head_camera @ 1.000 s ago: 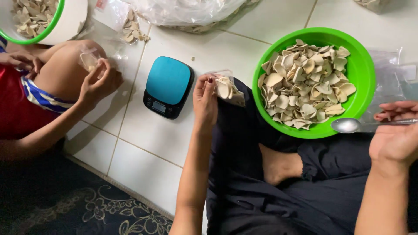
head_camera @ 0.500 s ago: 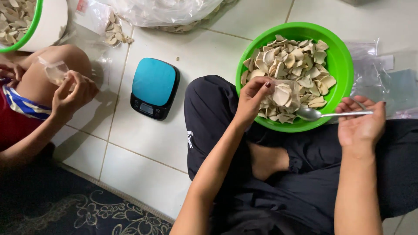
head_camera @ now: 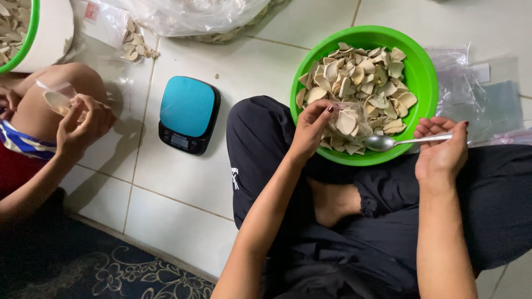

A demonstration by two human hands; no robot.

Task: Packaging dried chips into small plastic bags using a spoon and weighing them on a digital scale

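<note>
Gripping a small clear bag [head_camera: 350,124] of pale chips at its mouth, the left hand [head_camera: 311,128] is closing its fingers on the plastic at the near rim of the green bowl [head_camera: 425,77]. The bag is lying over the bowl's near edge, partly filled, just beside the fingers and between the two hands.

The right hand [head_camera: 441,150] is holding a metal spoon [head_camera: 407,142] by the handle, fingers curled loosely around it; the spoon's bowl is pointing toward the bag and hovering at the green bowl's near rim, close to the bag's side.

The green bowl is sitting on the tiled floor [head_camera: 183,216] against the person's crossed legs in dark trousers [head_camera: 354,243], and it is holding a heap of pale, curved chips [head_camera: 360,75].

Flat clear plastic bags [head_camera: 479,97] are lying on the floor just right of the bowl.

A small digital scale [head_camera: 188,113] with a teal platform is resting on the tiles, well left of the bowl.

A large clear sack [head_camera: 194,16] of the same chips is lying at the top, with loose chips [head_camera: 133,44] spilling beside it.

A co-worker's hand [head_camera: 83,124] at the far left is pinching another small clear bag [head_camera: 58,97] over a bare knee; a white tub with a green rim [head_camera: 41,27] of chips is standing behind.
</note>
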